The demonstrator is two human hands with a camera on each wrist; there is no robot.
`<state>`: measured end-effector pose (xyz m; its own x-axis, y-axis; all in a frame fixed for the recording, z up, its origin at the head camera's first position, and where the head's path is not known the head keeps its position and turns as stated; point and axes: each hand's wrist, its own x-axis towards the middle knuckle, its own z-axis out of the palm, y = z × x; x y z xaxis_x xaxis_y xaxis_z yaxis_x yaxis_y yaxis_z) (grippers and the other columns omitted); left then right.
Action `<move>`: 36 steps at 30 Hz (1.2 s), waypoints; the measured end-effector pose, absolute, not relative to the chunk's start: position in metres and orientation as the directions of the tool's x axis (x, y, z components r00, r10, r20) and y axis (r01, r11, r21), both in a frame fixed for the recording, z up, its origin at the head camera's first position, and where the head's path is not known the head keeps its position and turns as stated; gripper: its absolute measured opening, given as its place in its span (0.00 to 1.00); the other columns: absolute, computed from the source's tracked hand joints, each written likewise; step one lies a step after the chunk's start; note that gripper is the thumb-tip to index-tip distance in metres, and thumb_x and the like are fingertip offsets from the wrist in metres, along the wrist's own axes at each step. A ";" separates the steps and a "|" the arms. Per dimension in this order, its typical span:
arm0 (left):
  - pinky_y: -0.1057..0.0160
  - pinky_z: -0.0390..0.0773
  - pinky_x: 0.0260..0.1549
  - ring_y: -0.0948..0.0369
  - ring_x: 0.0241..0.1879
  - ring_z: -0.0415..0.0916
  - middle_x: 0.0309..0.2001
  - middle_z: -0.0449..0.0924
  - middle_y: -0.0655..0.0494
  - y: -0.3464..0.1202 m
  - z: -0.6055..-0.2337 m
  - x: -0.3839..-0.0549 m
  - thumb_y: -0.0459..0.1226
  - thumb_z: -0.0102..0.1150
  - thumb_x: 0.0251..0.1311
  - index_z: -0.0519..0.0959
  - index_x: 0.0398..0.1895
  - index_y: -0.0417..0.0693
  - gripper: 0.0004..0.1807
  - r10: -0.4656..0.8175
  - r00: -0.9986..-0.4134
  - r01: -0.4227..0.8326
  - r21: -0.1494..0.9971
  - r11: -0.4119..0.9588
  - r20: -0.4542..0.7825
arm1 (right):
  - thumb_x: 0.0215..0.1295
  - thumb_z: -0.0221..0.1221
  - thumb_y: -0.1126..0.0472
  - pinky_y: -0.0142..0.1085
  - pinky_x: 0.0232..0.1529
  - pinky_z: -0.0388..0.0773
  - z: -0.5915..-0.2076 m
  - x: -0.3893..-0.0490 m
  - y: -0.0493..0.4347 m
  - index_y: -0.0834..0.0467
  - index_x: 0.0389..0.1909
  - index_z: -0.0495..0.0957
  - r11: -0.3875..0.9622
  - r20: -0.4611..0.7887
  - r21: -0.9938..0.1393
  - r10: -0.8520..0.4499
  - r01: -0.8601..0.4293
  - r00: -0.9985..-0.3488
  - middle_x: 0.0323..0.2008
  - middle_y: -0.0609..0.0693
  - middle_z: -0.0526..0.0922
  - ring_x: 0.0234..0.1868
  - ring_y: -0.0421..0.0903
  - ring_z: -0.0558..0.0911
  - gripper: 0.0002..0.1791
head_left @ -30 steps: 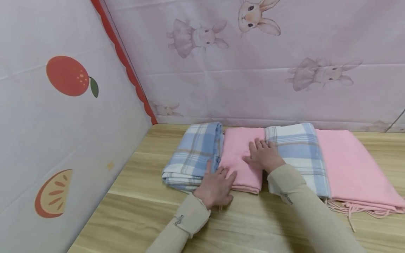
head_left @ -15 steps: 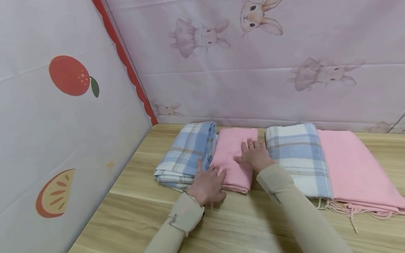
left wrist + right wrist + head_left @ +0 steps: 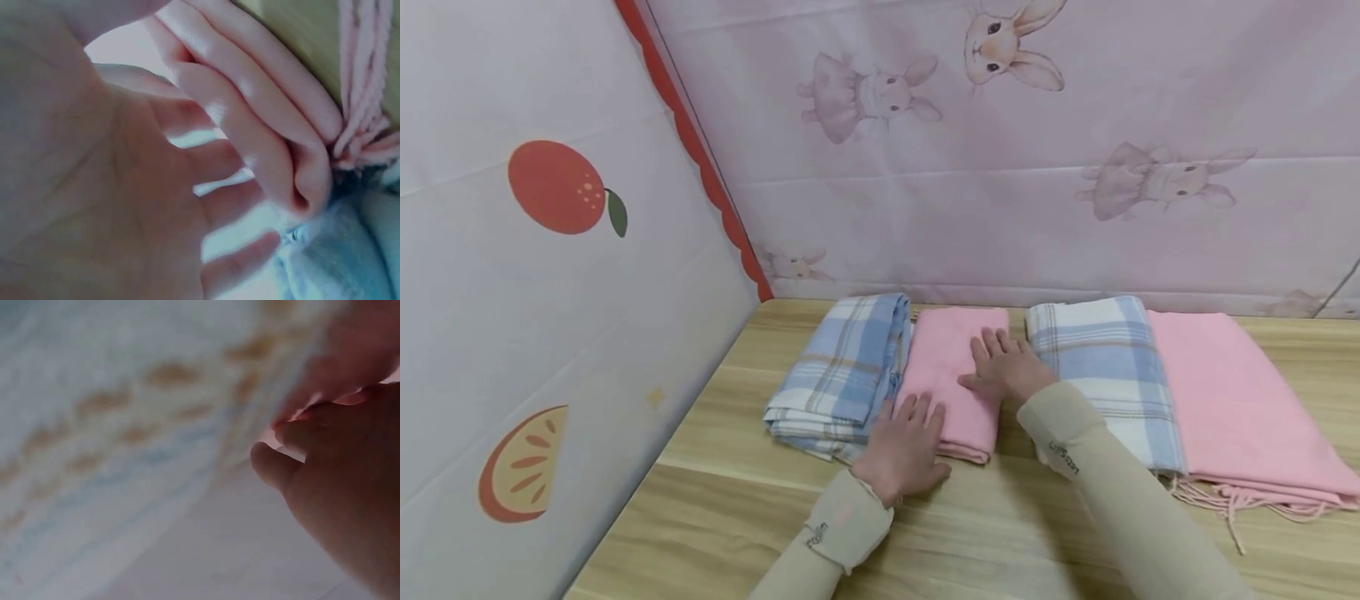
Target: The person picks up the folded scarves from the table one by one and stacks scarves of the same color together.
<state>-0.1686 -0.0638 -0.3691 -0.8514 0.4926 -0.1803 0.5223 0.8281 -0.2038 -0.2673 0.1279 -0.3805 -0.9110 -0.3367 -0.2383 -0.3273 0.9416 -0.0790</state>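
Note:
A small folded pink scarf (image 3: 955, 342) lies flat between two blue-and-white plaid ones. My left hand (image 3: 901, 454) is at its near left corner, fingers spread and straight over the edge. In the left wrist view, the pink scarf's layered folds (image 3: 250, 94) run past those fingers, with pink fringe (image 3: 362, 75) beyond. My right hand (image 3: 1006, 367) rests on the same scarf's right side with its fingers spread. To the left, the folded plaid scarf (image 3: 842, 358) sits against the pink one. Right of my right hand is the other plaid scarf (image 3: 1097, 333), blurred and close in the right wrist view.
A larger folded pink scarf (image 3: 1232, 383) lies at the right, its fringe (image 3: 1232, 504) trailing toward me. All rest on a wood-grain table (image 3: 715, 500). A rabbit-print wall covering (image 3: 1000, 225) rises behind, and a white one (image 3: 647, 308) stands left.
The small pink scarf and left plaid scarf have shifted left under my hands, leaving a gap before the right plaid scarf. Most recently, my left hand has moved slightly right, off the plaid.

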 end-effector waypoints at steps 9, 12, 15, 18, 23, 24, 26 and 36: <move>0.43 0.65 0.66 0.48 0.73 0.60 0.77 0.59 0.48 -0.059 -0.369 -0.167 0.58 0.58 0.68 0.59 0.80 0.66 0.39 0.584 -0.787 0.613 -0.139 0.778 -0.199 | 0.79 0.43 0.41 0.62 0.73 0.46 -0.355 -0.259 0.126 0.69 0.79 0.46 0.939 -0.350 -0.175 -0.340 -0.296 -0.873 0.78 0.69 0.44 0.77 0.67 0.45 0.43; 0.42 0.67 0.64 0.47 0.73 0.60 0.76 0.59 0.47 -0.059 -0.370 -0.167 0.58 0.59 0.67 0.60 0.79 0.66 0.39 0.589 -0.784 0.617 -0.140 0.775 -0.195 | 0.79 0.44 0.41 0.62 0.73 0.45 -0.354 -0.263 0.127 0.68 0.79 0.47 0.939 -0.381 -0.184 -0.341 -0.291 -0.859 0.78 0.68 0.44 0.78 0.66 0.45 0.43; 0.41 0.69 0.62 0.46 0.72 0.60 0.76 0.59 0.45 -0.058 -0.372 -0.168 0.57 0.60 0.66 0.60 0.79 0.64 0.40 0.593 -0.782 0.620 -0.130 0.774 -0.193 | 0.79 0.44 0.41 0.63 0.72 0.47 -0.353 -0.264 0.126 0.68 0.78 0.49 0.940 -0.385 -0.170 -0.340 -0.296 -0.858 0.78 0.68 0.46 0.78 0.66 0.47 0.42; 0.40 0.70 0.61 0.46 0.72 0.60 0.75 0.60 0.44 -0.057 -0.375 -0.170 0.56 0.60 0.67 0.60 0.79 0.64 0.39 0.598 -0.779 0.623 -0.128 0.772 -0.188 | 0.79 0.45 0.41 0.63 0.72 0.49 -0.352 -0.262 0.124 0.69 0.77 0.52 0.945 -0.376 -0.147 -0.328 -0.294 -0.867 0.77 0.69 0.49 0.77 0.66 0.49 0.42; 0.39 0.70 0.60 0.46 0.72 0.60 0.75 0.60 0.43 -0.058 -0.378 -0.173 0.55 0.60 0.66 0.60 0.80 0.63 0.40 0.604 -0.775 0.629 -0.131 0.767 -0.183 | 0.78 0.46 0.40 0.62 0.72 0.51 -0.361 -0.264 0.124 0.69 0.76 0.55 0.960 -0.353 -0.109 -0.279 -0.257 -0.893 0.76 0.70 0.52 0.76 0.68 0.52 0.42; 0.39 0.70 0.60 0.46 0.73 0.59 0.75 0.60 0.43 -0.058 -0.378 -0.174 0.55 0.59 0.67 0.60 0.80 0.63 0.40 0.605 -0.775 0.629 -0.134 0.766 -0.183 | 0.78 0.46 0.40 0.62 0.72 0.52 -0.363 -0.265 0.124 0.69 0.76 0.55 0.963 -0.349 -0.103 -0.268 -0.247 -0.898 0.76 0.70 0.53 0.75 0.68 0.53 0.42; 0.39 0.69 0.60 0.46 0.73 0.59 0.75 0.60 0.43 -0.059 -0.379 -0.175 0.56 0.59 0.66 0.60 0.80 0.62 0.40 0.605 -0.775 0.630 -0.140 0.764 -0.181 | 0.77 0.47 0.38 0.61 0.71 0.53 -0.369 -0.266 0.125 0.69 0.76 0.56 0.968 -0.338 -0.086 -0.251 -0.236 -0.907 0.75 0.71 0.54 0.75 0.69 0.55 0.43; 0.39 0.70 0.59 0.46 0.72 0.61 0.74 0.62 0.43 -0.059 -0.379 -0.175 0.57 0.56 0.69 0.63 0.78 0.61 0.36 0.607 -0.782 0.623 -0.164 0.765 -0.140 | 0.76 0.47 0.36 0.68 0.69 0.50 -0.395 -0.266 0.129 0.71 0.75 0.56 0.976 -0.264 -0.091 -0.217 -0.200 -0.940 0.74 0.72 0.55 0.74 0.70 0.56 0.46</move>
